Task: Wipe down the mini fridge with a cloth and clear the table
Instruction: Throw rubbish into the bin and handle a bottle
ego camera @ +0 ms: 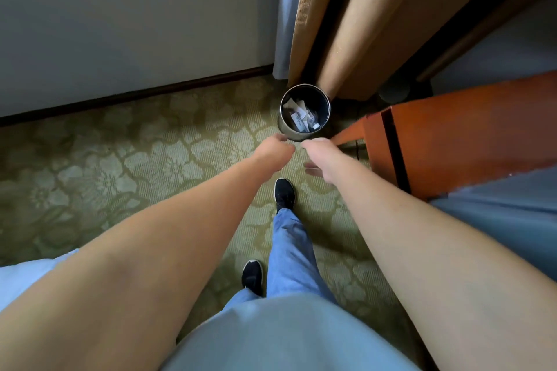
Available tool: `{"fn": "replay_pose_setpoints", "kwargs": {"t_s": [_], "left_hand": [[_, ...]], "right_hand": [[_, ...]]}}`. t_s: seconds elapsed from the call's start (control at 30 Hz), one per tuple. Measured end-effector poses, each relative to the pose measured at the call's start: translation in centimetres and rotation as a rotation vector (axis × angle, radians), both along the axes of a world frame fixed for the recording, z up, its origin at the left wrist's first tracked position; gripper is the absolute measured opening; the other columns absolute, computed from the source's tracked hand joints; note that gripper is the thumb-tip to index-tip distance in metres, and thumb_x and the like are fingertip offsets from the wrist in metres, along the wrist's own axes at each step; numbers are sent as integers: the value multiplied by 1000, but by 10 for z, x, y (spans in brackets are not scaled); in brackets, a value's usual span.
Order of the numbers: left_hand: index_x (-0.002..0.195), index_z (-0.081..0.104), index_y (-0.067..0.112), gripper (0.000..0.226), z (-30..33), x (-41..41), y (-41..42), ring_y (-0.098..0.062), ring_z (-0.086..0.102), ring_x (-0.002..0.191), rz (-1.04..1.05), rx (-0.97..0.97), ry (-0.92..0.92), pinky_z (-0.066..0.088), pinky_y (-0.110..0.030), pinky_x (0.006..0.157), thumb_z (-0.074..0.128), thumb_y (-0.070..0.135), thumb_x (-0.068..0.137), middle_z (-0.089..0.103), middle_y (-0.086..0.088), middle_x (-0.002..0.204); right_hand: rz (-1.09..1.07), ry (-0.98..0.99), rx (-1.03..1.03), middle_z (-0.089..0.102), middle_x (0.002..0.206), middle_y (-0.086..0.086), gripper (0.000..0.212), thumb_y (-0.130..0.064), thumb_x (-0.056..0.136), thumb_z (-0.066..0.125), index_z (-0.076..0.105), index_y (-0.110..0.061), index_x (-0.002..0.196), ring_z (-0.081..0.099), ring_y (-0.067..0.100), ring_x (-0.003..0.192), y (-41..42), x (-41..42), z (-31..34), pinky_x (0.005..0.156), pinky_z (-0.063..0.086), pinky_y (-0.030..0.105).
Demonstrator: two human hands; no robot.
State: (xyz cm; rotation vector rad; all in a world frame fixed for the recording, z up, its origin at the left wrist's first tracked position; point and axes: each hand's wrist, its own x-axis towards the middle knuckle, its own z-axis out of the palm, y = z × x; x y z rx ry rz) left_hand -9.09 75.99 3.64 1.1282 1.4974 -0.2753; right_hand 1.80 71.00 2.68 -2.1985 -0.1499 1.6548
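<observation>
While both arms reach out over the green flowered carpet [120, 166], the left hand [275, 149] and the right hand [319, 156] hang close together, just in front of a small round bin [304, 129]. The left grip has its fingers curled under, and I cannot tell if it holds something. The right grip is blurred, so I cannot tell about it either. Scraps of white paper [298, 117] lie inside the bin; the marks on them are too small to read. An orange-brown wooden table [467, 135] stands to the right, near the bin. Tan curtains [361, 24] hang behind. Black shoes [284, 193] and blue trousers [291, 253] show below. No fridge or cloth shows from here.
</observation>
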Motion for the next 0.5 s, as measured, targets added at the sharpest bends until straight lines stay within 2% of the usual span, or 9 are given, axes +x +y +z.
{"fn": "replay_pose_setpoints", "kwargs": {"t_s": [0.1,0.17,0.27,0.4,0.5], "left_hand": [[150,46,21,48,27,-28,-37,-14,56,82,17,47,-66,57,-43,96,52,23,103,54,4,92],[149,47,22,47,44,-48,-67,-17,58,94,35,57,-110,58,-38,90,52,23,102,57,1,100],[146,49,22,45,68,-75,-112,-15,58,90,37,66,-154,55,-31,76,53,23,101,58,1,103],[145,51,21,44,98,-98,-168,-24,59,113,12,78,-205,55,-35,85,54,21,101,59,-5,119],[142,52,21,41,119,-107,-208,-26,60,114,-30,88,-242,56,-37,88,55,23,101,58,-5,119]], "right_hand": [[-12,-12,36,55,101,-3,22,-28,103,52,55,-21,124,64,25,109,-41,-27,31,97,58,44],[-17,-23,47,57,109,-1,28,-31,103,53,55,-21,129,65,22,106,-72,-45,50,95,59,42],[-39,-39,64,58,123,1,31,-33,103,54,55,-22,131,66,21,104,-118,-70,76,91,60,39],[-71,-77,101,58,124,2,34,-33,103,54,55,-21,135,68,22,102,-178,-95,110,88,61,37],[-118,-104,121,60,117,2,33,-32,104,54,56,-19,134,69,22,102,-224,-110,134,89,61,38]]}}
